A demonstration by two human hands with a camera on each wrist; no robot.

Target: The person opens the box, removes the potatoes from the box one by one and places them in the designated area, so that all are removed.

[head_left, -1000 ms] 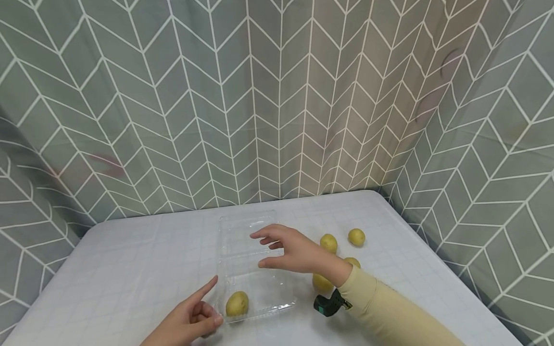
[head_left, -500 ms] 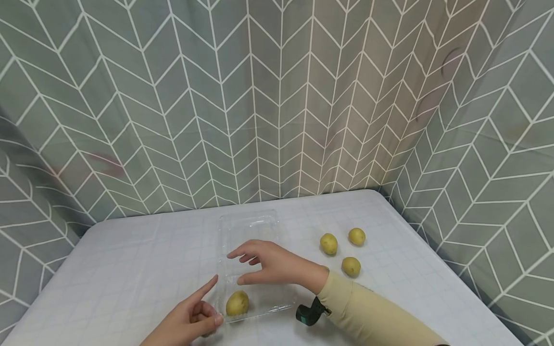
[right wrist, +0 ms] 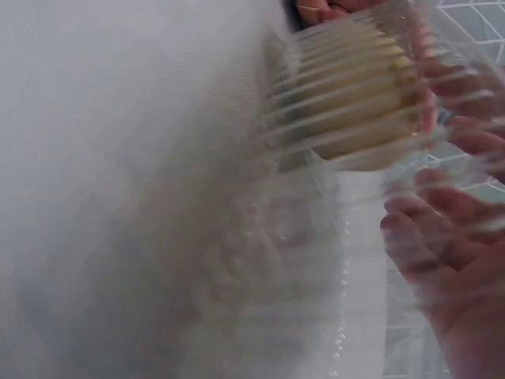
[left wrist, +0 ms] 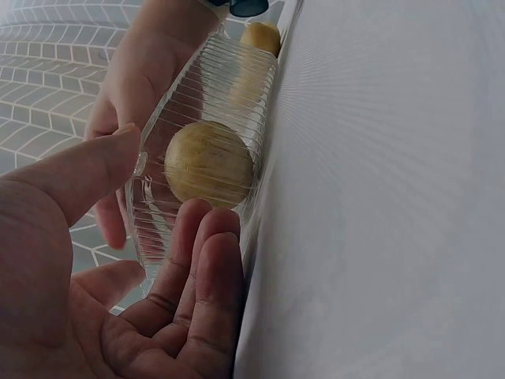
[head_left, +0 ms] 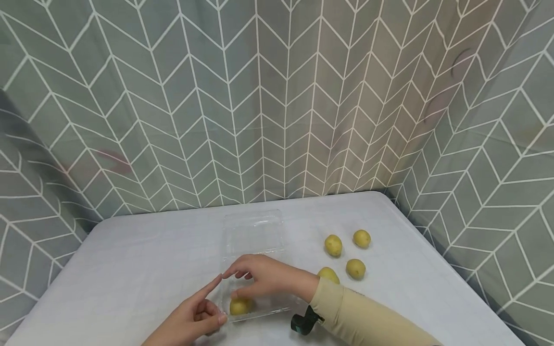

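Observation:
A clear plastic clamshell container (head_left: 253, 233) lies unfolded on the table, lid at the far side. In its near left corner sits a yellow potato (head_left: 240, 307). My left hand (head_left: 190, 318) holds that corner: in the left wrist view the thumb lies at the rim and bent fingers (left wrist: 217, 276) press the ribbed wall outside. Its index finger points along the left edge. My right hand (head_left: 264, 276) reaches over the base with loosely bent fingers, its thumb partly covering the potato (left wrist: 209, 164). Whether it touches the potato is unclear; the right wrist view is blurred.
Right of the container lie several loose potatoes, among them one at the back right (head_left: 361, 238) and one partly behind my right forearm (head_left: 329, 275). A white cloth covers the table (head_left: 151, 259). Patterned grey curtains (head_left: 277, 96) enclose its back and sides.
My right hand has come down and toward me, from above the container's middle to over the potato in the near corner. My left hand keeps its place at that corner.

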